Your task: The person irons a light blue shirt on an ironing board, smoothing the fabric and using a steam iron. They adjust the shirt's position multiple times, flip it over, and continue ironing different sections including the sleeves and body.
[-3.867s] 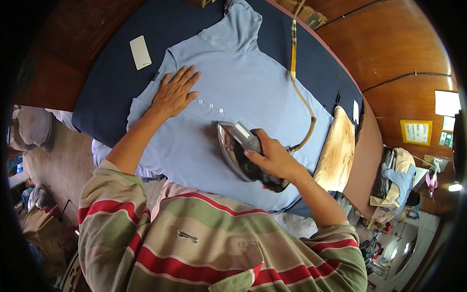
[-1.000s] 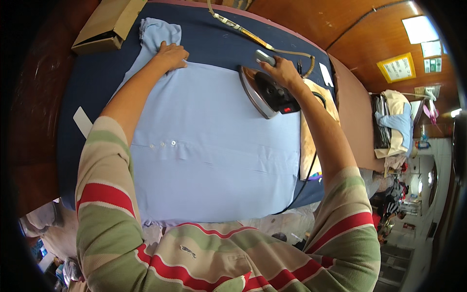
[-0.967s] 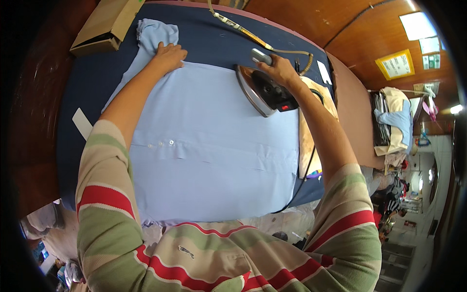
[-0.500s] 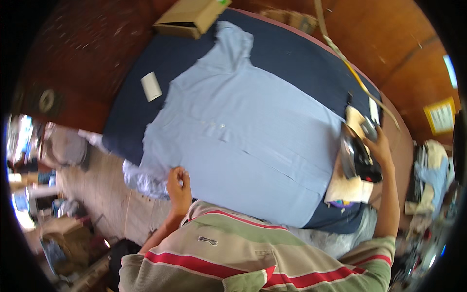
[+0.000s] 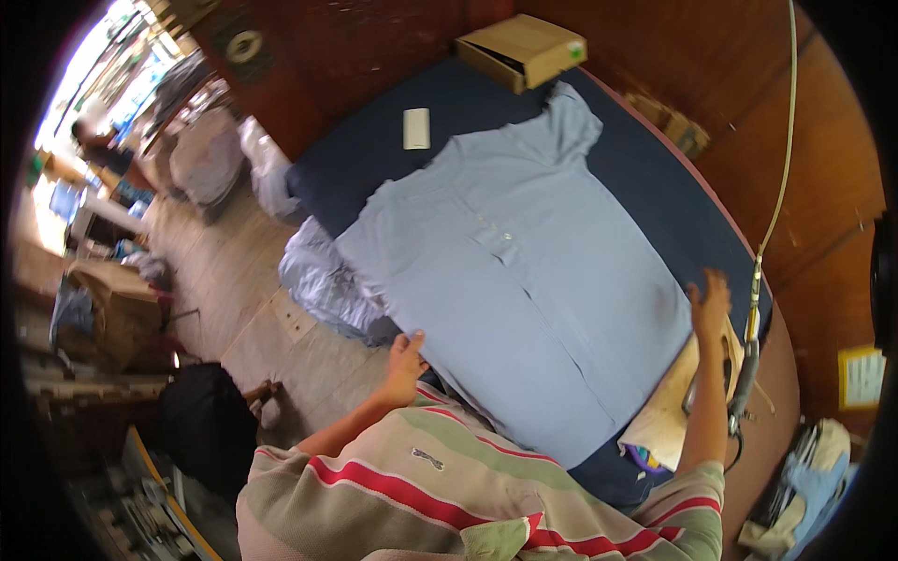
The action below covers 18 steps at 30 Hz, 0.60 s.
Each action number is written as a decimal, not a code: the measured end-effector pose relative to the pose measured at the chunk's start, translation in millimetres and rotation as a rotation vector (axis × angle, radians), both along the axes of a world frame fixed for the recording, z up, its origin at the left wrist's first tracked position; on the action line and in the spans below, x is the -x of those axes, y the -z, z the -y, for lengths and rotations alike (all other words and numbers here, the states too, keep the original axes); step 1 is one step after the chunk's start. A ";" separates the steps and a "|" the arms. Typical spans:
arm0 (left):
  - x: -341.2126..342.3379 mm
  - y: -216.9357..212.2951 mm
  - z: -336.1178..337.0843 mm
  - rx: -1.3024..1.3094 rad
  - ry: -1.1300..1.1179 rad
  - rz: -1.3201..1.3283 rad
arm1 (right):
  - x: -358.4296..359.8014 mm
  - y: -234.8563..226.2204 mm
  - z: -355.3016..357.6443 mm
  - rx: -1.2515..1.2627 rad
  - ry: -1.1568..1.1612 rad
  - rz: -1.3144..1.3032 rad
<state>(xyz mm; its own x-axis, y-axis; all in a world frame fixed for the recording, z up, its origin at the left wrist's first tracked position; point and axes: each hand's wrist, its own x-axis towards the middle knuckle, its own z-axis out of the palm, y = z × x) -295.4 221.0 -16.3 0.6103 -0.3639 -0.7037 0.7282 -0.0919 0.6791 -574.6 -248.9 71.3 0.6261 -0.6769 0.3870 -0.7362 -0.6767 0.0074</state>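
A light blue short-sleeved shirt [image 5: 533, 309] lies spread over a dark navy cloth [image 5: 645, 206]. At its near left edge my left hand [image 5: 404, 369] is closed, with thumb and fingertips on the fabric. My right hand [image 5: 711, 304] is open, fingers apart, beside the shirt's right-hand hem. Below that hand, a cream cloth pad [image 5: 655, 421] sits at the table's right side. My right forearm mostly hides the iron on the pad. A thick grey cord sleeve [image 5: 745, 383] shows to the right of my forearm.
A pale cord [image 5: 786, 187] hangs down on the right. At the far edge stands a cardboard box [image 5: 533, 56], with a white card [image 5: 416, 129] left of it. Plastic-wrapped bundles [image 5: 327, 280] lie left of the table. Folded clothes [image 5: 800, 486] are at lower right.
My right hand has let go of the iron and moved to the shirt's hem. The view has turned, so the table appears shifted right. My left hand stays at the shirt's near edge.
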 end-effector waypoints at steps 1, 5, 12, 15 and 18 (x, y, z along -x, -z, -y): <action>4.8 -0.9 1.9 0.022 -0.012 0.033 | -34.3 14.7 3.6 -0.211 -0.039 -0.062; 6.8 42.9 -4.6 0.127 0.059 -0.059 | -115.0 79.5 47.8 -0.203 -0.032 0.017; 0.4 25.0 -15.3 0.223 0.052 -0.161 | -200.0 71.4 35.3 -0.393 0.114 -0.186; 0.4 17.3 -18.7 -0.025 0.078 -0.010 | -187.1 75.5 48.3 -0.375 -0.067 -0.045; -7.4 10.9 -24.5 -0.541 -0.053 1.040 | -173.0 76.9 46.8 -0.428 0.114 -0.118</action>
